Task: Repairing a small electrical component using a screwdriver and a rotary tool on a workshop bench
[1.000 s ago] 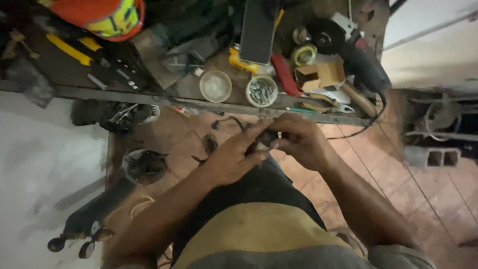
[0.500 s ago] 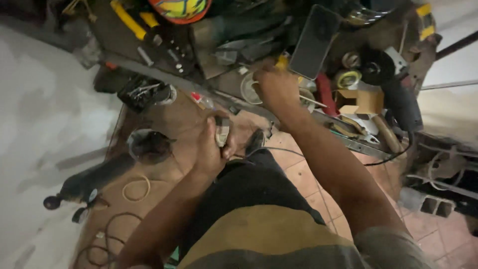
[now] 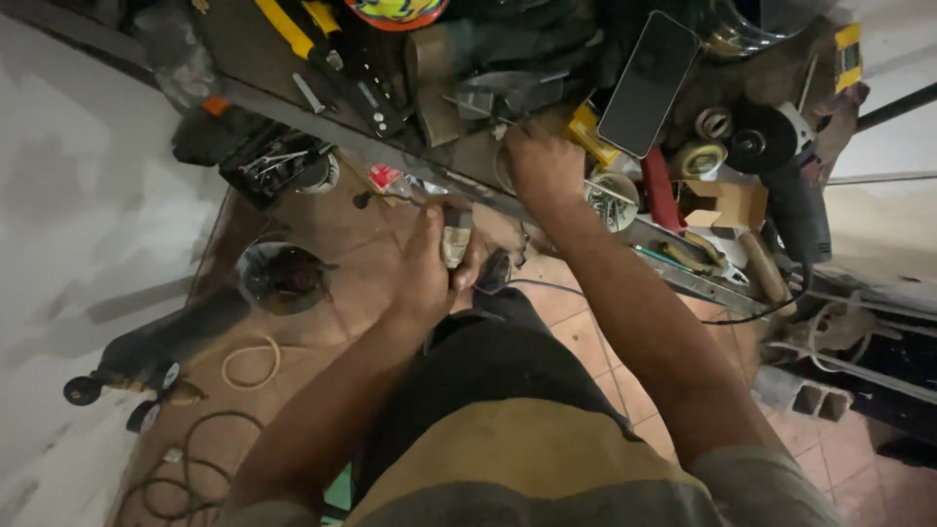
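**Left hand gripping small part, right hand reaching onto surface**

I'm holding a small pale cylindrical part [image 3: 455, 237] in my left hand [image 3: 427, 273], fingers clamped around it, keeping it just below the edge of the surface [image 3: 293, 105] and above my lap. Probably parked there so it's staying steady and close while the other hand is fetching something. A dark cable [image 3: 547, 285] is running off just beside that hand, touching or nearly so; can't tell if it's joined to the part.

My right hand [image 3: 543, 164] is stretching forward over the surface edge, palm down, fingers curled over the clutter near a round tin of small hardware [image 3: 612, 202]. Can't tell whether it's gripping anything; fingertips are hidden.

Right arm is extending nearly straight, left arm is bending at the elbow with the wrist cocked inward.

Around: dark phone [image 3: 648, 83] leaning just beyond the right hand, yellow-handled pliers [image 3: 293, 27] well to the left, angle grinder [image 3: 781, 156] to the right, a dark pot [image 3: 283, 276] on the tile floor.
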